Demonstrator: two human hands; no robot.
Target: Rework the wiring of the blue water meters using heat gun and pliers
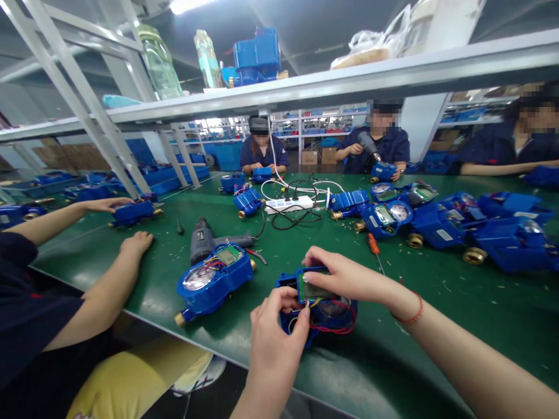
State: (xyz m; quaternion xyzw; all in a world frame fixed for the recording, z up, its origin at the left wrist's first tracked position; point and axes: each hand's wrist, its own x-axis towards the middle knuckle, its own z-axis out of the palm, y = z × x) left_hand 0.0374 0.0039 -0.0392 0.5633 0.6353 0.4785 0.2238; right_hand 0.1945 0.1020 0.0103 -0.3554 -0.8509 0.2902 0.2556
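Observation:
An open blue water meter (325, 317) lies near the front edge of the green table (458, 302), with red and yellow wires showing. My right hand (345, 276) is closed over its green circuit board with LCD (311, 288), fingers pinching the board's top. My left hand (275, 334) grips the meter's left side, thumb and fingers pinched at the wires. A second open blue meter (213, 279) with a dial and board lies just to the left, touched by neither hand.
An electric screwdriver (209, 240) lies behind the second meter. An orange-handled screwdriver (373, 244), a white power strip (290, 204) with cables, and several blue meters (441, 224) sit further back and right. A co-worker's arms (109, 273) rest at left. Other people sit opposite.

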